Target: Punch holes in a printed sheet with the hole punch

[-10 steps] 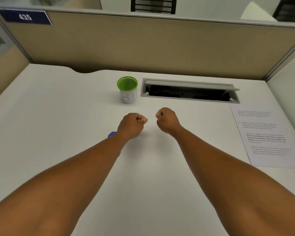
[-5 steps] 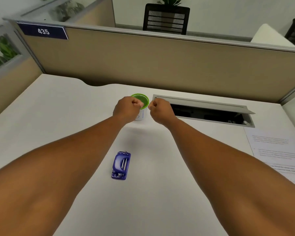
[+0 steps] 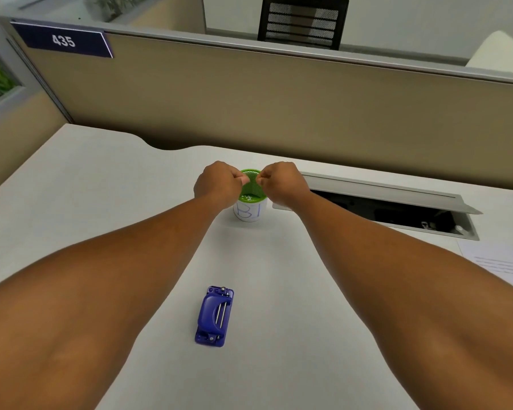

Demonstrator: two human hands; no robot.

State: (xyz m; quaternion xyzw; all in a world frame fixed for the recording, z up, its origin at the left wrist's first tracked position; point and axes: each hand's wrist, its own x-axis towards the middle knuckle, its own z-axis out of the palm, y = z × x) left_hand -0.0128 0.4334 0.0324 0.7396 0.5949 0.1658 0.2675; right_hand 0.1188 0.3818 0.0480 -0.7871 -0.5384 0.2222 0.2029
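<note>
Holding both hands, left [image 3: 218, 183] and right [image 3: 283, 182], clenched empty over the green cup [image 3: 251, 199], I judge the hole punch [image 3: 214, 316] lies lengthwise toward me, slightly nearer my left.

Held out over a white desk [image 3: 71, 202]: left hand [image 3: 219, 183] and right hand [image 3: 282, 183], both closed in fists, knuckles near each other above a green-lined cup [image 3: 251, 202] marked in blue. Lay flat on the desk nearer the person, between the forearms, untouched: a blue hole punch [image 3: 214, 316]. Showed partly at the right edge: a printed sheet [image 3: 504, 264].
</note>
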